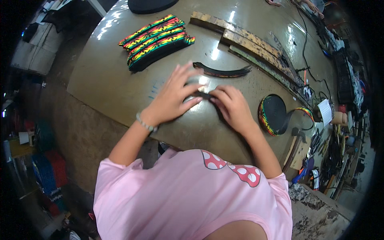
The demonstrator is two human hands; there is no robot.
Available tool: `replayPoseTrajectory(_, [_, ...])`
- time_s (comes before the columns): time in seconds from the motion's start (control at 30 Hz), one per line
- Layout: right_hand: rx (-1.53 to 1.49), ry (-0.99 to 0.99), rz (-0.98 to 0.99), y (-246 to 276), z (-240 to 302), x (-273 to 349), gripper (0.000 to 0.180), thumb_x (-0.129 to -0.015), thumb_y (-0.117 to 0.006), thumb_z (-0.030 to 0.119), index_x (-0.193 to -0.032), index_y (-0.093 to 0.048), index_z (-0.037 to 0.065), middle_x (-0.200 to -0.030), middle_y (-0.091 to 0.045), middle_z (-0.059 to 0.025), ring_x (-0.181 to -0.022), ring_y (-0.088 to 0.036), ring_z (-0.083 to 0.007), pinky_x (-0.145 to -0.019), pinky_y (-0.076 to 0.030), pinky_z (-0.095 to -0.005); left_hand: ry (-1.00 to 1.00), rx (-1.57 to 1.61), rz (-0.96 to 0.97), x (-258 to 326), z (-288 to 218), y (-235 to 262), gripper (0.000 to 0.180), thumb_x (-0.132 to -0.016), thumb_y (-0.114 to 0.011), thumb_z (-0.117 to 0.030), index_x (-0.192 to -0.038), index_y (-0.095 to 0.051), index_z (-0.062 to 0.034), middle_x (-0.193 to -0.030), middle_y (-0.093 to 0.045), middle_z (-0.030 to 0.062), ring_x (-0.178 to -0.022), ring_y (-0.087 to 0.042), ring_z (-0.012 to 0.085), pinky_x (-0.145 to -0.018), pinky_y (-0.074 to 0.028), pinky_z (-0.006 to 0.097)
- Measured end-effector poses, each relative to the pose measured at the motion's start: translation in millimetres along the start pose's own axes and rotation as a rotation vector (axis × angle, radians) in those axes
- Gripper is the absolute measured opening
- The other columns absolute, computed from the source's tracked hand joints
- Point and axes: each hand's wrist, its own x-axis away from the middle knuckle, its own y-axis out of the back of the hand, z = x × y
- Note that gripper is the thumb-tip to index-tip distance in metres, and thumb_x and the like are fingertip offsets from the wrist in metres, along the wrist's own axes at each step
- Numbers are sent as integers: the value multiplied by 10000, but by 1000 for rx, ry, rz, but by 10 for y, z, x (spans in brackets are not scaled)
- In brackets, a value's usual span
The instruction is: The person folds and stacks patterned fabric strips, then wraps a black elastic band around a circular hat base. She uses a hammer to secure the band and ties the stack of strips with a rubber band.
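Note:
A short dark strip of webbing (205, 95) lies at the middle of the table, mostly covered by fingers. My right hand (233, 105) pinches its right end with bent fingers. Over the other end is my left hand (173, 94), fingers spread and slightly blurred, the thumb beside the strip; whether it touches is unclear. Just beyond both hands sits a curved bundle of black strips (224, 72). Farther left is a stack of webbing strips (158, 42), black with a red, yellow and green leaf pattern. Right of my right hand stands a roll of the same webbing (273, 115), its tail trailing rightward.
Long worn bars (252, 44) lie diagonally across the far right of the shiny table (108, 86). A black round object (152, 5) sits at the far edge. A hammer (298, 136), cables and paper (325, 112) crowd the right side. Another person's hand (314, 7) shows at top right.

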Motion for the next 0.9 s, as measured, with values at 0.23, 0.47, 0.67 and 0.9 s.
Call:
replayPoseTrajectory(0.23, [-109,-76,55,-6,-50,85,273,-835,-670,176,-1050,-598,23,-1061,-584,-151,-1011,-559,-328,-858,-456,-399,325,112,-69,529,-161,62,276,-864,-621,-118,-1134,-633,-63,-1113,-579,108,-1094,-514,297,-1020,-370,426])
replayPoseTrajectory(0.47, [-297,-98,31,-151,47,-109,328,-850,-673,166,-1111,-582,-12,-1156,-574,-202,-1093,-557,-358,-945,-454,-404,352,156,-303,508,-193,90,275,-834,-644,-52,-1108,-659,-35,-952,-629,109,-1003,-568,298,-941,-430,367])
replayPoseTrajectory(0.67, [-461,-145,-15,56,-148,-910,293,-816,-731,271,-972,-683,27,-849,-676,-90,-767,-627,-154,-690,-502,-299,544,297,-548,570,104,553,227,-799,-736,-96,-1009,-700,-17,-953,-681,59,-850,-621,142,-781,-491,282])
replayPoseTrajectory(0.9, [-475,-289,-32,-298,-310,-1984,363,-785,-744,333,-933,-655,13,-818,-667,-116,-757,-621,-195,-709,-489,-324,726,318,-870,203,607,773,239,-810,-752,-138,-957,-691,41,-873,-674,43,-756,-595,76,-706,-488,222])
